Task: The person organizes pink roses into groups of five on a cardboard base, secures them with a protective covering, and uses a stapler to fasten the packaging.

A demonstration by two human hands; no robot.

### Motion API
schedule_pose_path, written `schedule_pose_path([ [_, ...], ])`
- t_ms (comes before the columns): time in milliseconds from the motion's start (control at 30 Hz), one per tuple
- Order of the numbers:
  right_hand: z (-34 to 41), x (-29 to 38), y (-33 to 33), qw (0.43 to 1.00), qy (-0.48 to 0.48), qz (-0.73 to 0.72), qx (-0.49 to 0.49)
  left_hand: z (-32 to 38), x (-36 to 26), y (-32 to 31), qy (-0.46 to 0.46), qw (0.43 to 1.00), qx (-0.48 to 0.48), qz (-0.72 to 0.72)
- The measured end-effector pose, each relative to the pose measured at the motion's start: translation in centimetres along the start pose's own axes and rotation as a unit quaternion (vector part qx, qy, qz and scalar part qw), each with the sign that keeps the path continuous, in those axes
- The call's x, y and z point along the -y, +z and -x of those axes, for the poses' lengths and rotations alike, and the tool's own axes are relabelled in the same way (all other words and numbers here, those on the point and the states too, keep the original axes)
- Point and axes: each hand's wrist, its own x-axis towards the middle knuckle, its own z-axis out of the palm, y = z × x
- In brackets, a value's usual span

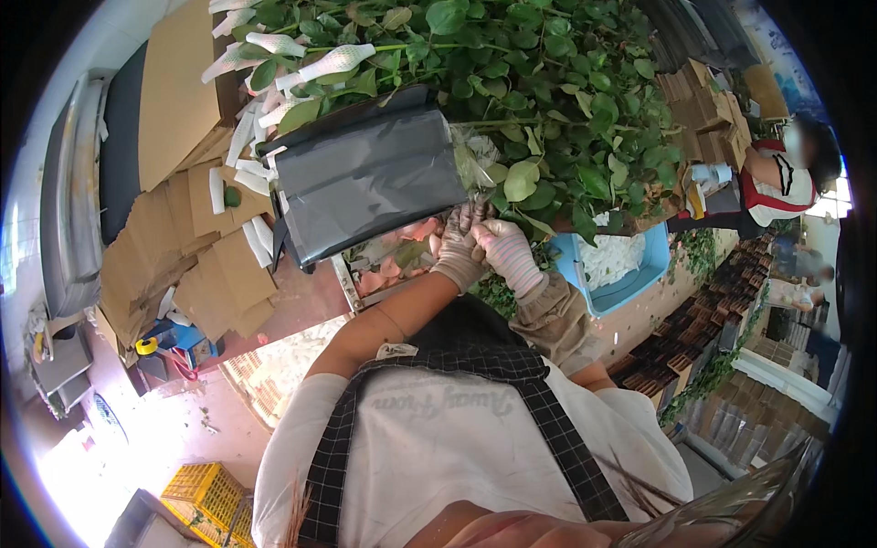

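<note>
My left hand, in a thin soiled glove, reaches to the lower right corner of a dark wrapped bundle with clear plastic on it; its fingertips touch or lie close against that corner. Beside it, my right hand, in a striped glove, has fingers bent together against the left hand's wrist side; what lies between them is hidden. Behind the bundle lies a large heap of leafy rose stems, several with heads in white foam net sleeves. Pink petals lie under the bundle's near edge.
Cardboard sheets and loose white sleeves lie at left, near a yellow tape roll. A blue tub of white pieces stands at right. A yellow crate is at lower left. A co-worker is at far right.
</note>
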Motion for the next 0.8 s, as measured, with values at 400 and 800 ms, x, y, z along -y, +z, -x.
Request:
schedule_pose_path([
  [400,-5.3,-3.2,3.2,0.996,-0.079,-0.043,-0.019,9.2,1.3,4.0,0.186,0.912,-0.183,0.315],
  [800,-8.9,-2.3,2.2,0.996,0.068,-0.051,-0.028,14.6,7.5,7.0,-0.003,0.872,-0.283,0.4],
])
